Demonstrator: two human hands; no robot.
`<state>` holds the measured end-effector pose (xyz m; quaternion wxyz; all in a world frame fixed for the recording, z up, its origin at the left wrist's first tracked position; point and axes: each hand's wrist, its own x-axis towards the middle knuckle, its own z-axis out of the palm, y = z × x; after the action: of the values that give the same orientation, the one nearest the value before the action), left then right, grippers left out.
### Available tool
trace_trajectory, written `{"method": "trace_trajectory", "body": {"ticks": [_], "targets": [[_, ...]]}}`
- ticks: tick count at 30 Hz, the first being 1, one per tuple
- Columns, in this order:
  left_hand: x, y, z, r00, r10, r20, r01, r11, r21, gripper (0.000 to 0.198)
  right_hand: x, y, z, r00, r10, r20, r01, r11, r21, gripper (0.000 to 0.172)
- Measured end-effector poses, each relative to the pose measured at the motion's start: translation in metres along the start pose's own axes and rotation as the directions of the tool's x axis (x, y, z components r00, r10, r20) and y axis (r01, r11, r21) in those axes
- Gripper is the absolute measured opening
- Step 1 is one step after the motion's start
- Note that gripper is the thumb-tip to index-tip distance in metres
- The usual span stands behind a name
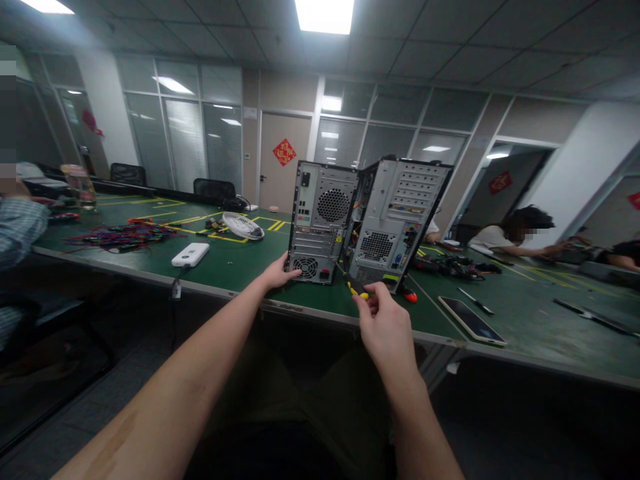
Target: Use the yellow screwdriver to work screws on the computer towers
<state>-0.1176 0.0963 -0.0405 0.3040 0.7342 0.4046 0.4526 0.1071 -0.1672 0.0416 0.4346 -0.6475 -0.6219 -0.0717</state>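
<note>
Two desktop computer towers stand side by side with their backs facing me: a smaller left tower [320,230] and a larger right tower [400,223]. My left hand [279,273] grips the lower left edge of the left tower, thumb against its rear panel near the fan grille, the other fingers partly hidden round the side. In my right hand [383,310] is a screwdriver [357,288] with a yellow and black handle, pinched between thumb and fingers. Its thin shaft points up and left at the left tower's lower right corner; whether the tip touches is too small to tell.
A red and black tool handle [410,295] lies right of the towers. Farther right are a phone [473,320] and a pen-like tool [475,301]. Leftward sit a white power bank [191,255], a wire pile [125,235] and a white basket [243,226]. People sit at both sides.
</note>
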Motion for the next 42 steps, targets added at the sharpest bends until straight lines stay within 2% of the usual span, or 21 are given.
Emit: {"method": "trace_trajectory", "body": {"ticks": [18, 30, 42], "targets": [[0.004, -0.007, 0.001, 0.998, 0.054, 0.028, -0.053, 0.998, -0.037, 0.086, 0.002, 0.001, 0.001, 1.0, 0.013, 0.002, -0.013, 1.0, 0.003, 0.018], [0.0, 0.002, -0.001, 0.999, 0.03, 0.026, -0.028, 0.996, -0.089, 0.081, 0.001, 0.001, 0.001, 1.0, 0.01, -0.006, -0.01, 1.0, 0.01, 0.018], [-0.003, 0.005, -0.002, 1.0, 0.002, -0.024, -0.007, 0.97, -0.242, 0.083, 0.002, 0.004, 0.003, 1.0, 0.018, 0.014, -0.018, 1.0, -0.002, 0.017]]}}
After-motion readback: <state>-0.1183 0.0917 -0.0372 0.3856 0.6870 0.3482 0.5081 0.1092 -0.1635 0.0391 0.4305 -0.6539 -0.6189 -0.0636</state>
